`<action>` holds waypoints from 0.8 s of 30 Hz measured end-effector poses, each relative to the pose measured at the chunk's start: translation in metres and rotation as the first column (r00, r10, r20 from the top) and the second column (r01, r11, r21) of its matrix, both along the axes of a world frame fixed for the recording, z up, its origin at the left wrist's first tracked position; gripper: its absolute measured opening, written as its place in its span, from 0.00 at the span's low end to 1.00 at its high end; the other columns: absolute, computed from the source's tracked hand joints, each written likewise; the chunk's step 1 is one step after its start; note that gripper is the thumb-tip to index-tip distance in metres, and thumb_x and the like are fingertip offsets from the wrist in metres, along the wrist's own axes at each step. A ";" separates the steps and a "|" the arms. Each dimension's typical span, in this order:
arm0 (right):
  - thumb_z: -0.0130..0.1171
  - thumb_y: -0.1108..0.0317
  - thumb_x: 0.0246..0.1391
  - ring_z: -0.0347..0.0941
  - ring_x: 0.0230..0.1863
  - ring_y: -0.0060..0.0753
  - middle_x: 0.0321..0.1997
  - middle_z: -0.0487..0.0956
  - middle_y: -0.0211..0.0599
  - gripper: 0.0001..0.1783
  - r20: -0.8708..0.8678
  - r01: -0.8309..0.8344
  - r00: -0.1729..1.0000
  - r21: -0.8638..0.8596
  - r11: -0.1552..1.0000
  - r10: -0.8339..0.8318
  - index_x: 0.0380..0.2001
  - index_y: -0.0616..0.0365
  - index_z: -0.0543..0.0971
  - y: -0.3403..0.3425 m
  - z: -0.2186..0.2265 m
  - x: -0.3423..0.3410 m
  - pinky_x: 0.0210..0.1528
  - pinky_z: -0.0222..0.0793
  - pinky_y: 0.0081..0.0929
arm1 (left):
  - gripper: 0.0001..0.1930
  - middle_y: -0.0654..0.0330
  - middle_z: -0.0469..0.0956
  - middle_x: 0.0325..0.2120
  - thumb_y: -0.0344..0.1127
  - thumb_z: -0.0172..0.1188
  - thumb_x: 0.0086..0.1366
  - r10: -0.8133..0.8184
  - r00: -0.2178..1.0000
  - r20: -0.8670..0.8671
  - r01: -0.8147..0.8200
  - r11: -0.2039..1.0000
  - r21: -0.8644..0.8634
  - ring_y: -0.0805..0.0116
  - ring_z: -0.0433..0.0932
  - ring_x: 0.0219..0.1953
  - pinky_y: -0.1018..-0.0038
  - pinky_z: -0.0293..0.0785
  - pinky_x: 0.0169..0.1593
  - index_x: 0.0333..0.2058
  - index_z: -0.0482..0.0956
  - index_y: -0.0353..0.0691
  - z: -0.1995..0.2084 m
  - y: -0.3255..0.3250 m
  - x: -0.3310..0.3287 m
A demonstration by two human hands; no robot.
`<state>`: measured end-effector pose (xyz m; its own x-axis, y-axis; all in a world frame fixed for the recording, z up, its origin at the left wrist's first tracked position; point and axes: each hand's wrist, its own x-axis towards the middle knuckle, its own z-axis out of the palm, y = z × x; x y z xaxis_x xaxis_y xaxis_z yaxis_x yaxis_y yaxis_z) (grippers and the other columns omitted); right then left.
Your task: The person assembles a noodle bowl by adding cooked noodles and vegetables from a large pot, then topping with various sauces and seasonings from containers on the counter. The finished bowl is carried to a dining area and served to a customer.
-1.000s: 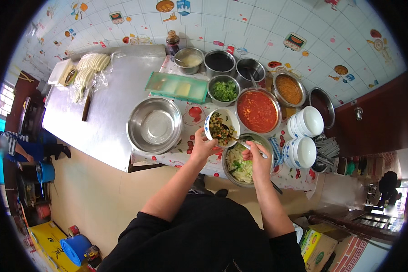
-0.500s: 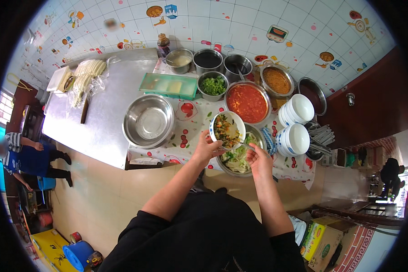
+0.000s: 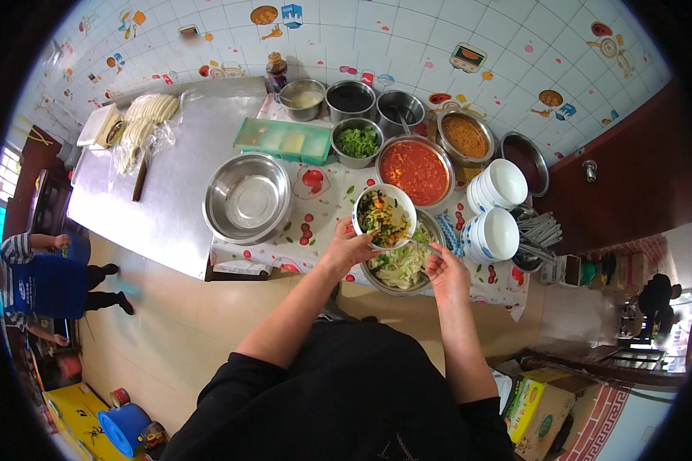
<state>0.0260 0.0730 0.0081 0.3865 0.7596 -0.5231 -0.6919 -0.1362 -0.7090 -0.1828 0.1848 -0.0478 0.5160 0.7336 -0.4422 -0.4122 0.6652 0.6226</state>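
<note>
My left hand (image 3: 349, 247) grips the side of a white bowl (image 3: 404, 201) with blue marks. Chopped vegetables in orange, green and yellow fill part of that bowl, which tilts a little. In my right hand (image 3: 447, 275) is the handle of a metal spoon (image 3: 420, 244); its head is at the bowl's lower edge and cannot be made out clearly. Directly below the bowl stands a steel basin of pale shredded cabbage (image 3: 398, 270), partly covered by the bowl and my hands. Just beyond is a steel basin of red sauce (image 3: 415, 169).
Two stacks of white bowls (image 3: 494, 233) stand to the right, beside a container of spoons (image 3: 540, 234). Chopped greens (image 3: 357, 142), dark liquids and a brown topping (image 3: 464, 137) sit behind. Leftward are an empty steel basin (image 3: 247, 198), a green box (image 3: 282, 141), noodles (image 3: 148, 123) and a co-worker (image 3: 46, 284).
The bowl has shifted slightly and its contents lie more toward its lower side. My right hand has moved slightly away from the bowl. At the left, the co-worker has changed position.
</note>
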 end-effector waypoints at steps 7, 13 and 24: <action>0.54 0.66 0.57 0.71 0.26 0.24 0.26 0.76 0.37 0.15 0.036 0.003 0.999 0.026 1.000 -0.004 0.42 0.68 0.76 -0.005 0.010 0.012 0.29 0.70 0.21 | 0.34 0.49 0.65 0.48 0.22 0.56 0.57 0.045 0.997 0.069 -0.045 0.999 -0.004 0.56 0.77 0.41 0.60 0.81 0.42 0.59 0.48 0.42 -0.006 0.000 -0.012; 0.54 0.65 0.57 0.70 0.26 0.25 0.26 0.76 0.36 0.17 0.208 0.050 0.976 0.042 0.998 -0.057 0.42 0.70 0.75 -0.021 0.034 0.018 0.29 0.69 0.21 | 0.29 0.49 0.70 0.46 0.23 0.56 0.57 0.151 0.989 0.001 -0.151 0.989 0.006 0.51 0.77 0.43 0.56 0.78 0.45 0.55 0.54 0.43 -0.010 0.003 -0.038; 0.49 0.66 0.62 0.71 0.27 0.21 0.27 0.77 0.34 0.15 0.720 -0.110 0.679 -0.090 0.990 0.141 0.43 0.67 0.77 -0.051 -0.008 -0.017 0.32 0.69 0.20 | 0.28 0.54 0.68 0.48 0.25 0.57 0.58 0.250 0.966 -0.061 -0.250 0.968 0.008 0.53 0.75 0.45 0.58 0.76 0.48 0.56 0.57 0.44 -0.008 -0.008 -0.081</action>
<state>0.0086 0.0220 0.0003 0.5583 0.8161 -0.1493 0.0597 -0.2190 -0.9739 -0.2639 0.1765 -0.0561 0.2884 0.8359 -0.4671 -0.5264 0.5459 0.6519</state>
